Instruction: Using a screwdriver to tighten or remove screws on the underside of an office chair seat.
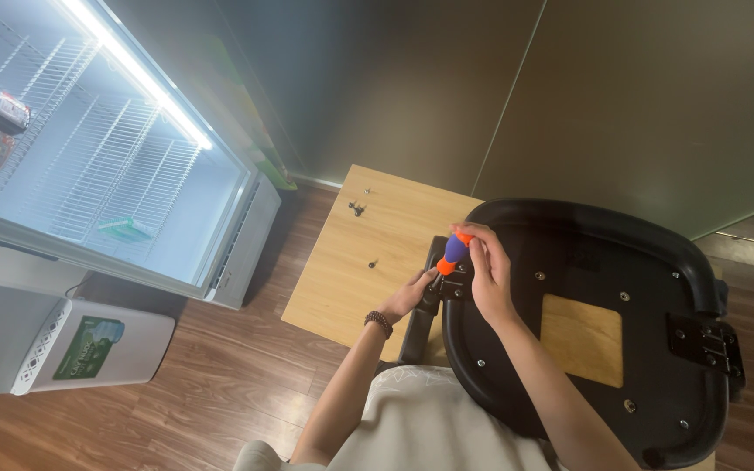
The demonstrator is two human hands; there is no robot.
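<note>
Right grip (485, 262) clenched on the orange screwdriver (455, 250) should stay upright over the armrest bracket (451, 284), which the left grip (414, 290) steadies against the black seat (647, 262).

**Free room on table left, seat pan blocks right**

The black seat pan (604, 323) covers the right part of the wooden table (342, 279) and overhangs its edge. Left part is open, w/ only loose screws (358, 208) near the far edge. Both hands crowd the armrest bracket (449, 283) at the pan's left rim.
</note>
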